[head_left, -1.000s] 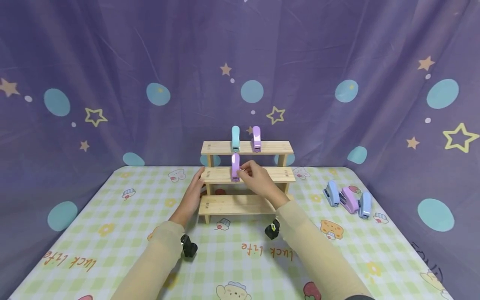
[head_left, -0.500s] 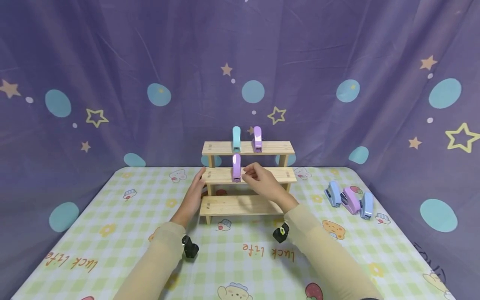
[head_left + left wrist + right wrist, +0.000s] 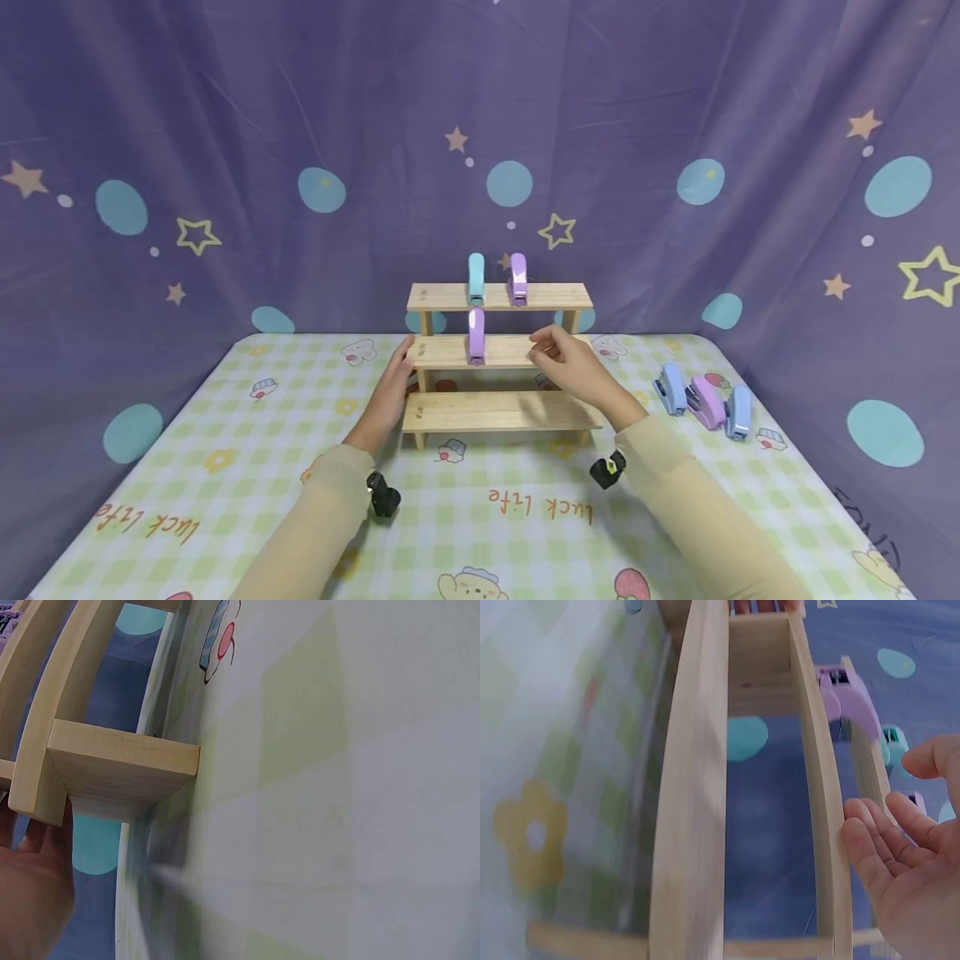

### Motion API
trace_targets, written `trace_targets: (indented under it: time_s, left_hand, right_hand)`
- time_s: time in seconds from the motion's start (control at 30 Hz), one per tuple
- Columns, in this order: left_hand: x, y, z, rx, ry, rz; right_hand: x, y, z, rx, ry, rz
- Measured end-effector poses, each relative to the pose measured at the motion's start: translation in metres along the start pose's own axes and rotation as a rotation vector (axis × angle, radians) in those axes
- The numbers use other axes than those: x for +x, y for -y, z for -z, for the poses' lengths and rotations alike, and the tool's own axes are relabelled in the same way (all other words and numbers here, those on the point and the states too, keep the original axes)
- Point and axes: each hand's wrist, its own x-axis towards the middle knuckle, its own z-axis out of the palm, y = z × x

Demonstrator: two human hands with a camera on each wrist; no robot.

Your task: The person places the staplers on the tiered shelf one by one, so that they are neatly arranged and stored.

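A three-tier wooden display rack [image 3: 502,408] stands on the table. My left hand [image 3: 386,400] holds the left end of its middle tier, with some fingers reaching under the board. Over the right part of that tier is my right hand [image 3: 573,371], its fingers loosely bent and nothing between them; in the right wrist view the fingertips [image 3: 855,832] are close to the board's edge. A purple stapler [image 3: 477,337] stands upright on the middle tier, left of centre. On the top tier stand a teal stapler [image 3: 476,279] and another purple stapler [image 3: 518,279].
To the right on the checked tablecloth [image 3: 247,500] stand a blue stapler [image 3: 672,389], a purple stapler [image 3: 707,402] and a second blue stapler [image 3: 739,412], side by side. A purple curtain [image 3: 375,167] hangs close behind the rack.
My right hand has let go of the purple stapler on the middle tier and moved right, away from it. The stapler stays standing there. My left hand keeps its place on the rack.
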Motion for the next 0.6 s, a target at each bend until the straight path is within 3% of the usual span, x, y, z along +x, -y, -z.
trace_targets:
  time_s: [0.3, 0.6]
  left_hand:
    - [-0.007, -0.020, -0.001, -0.046, 0.021, 0.051]
    - [0.001, -0.001, -0.002, -0.033, -0.017, 0.039]
  right_hand:
    - [-0.020, -0.020, 0.030, -0.052, -0.046, -0.027]
    - [-0.048, -0.045, 0.060, -0.147, -0.097, -0.094]
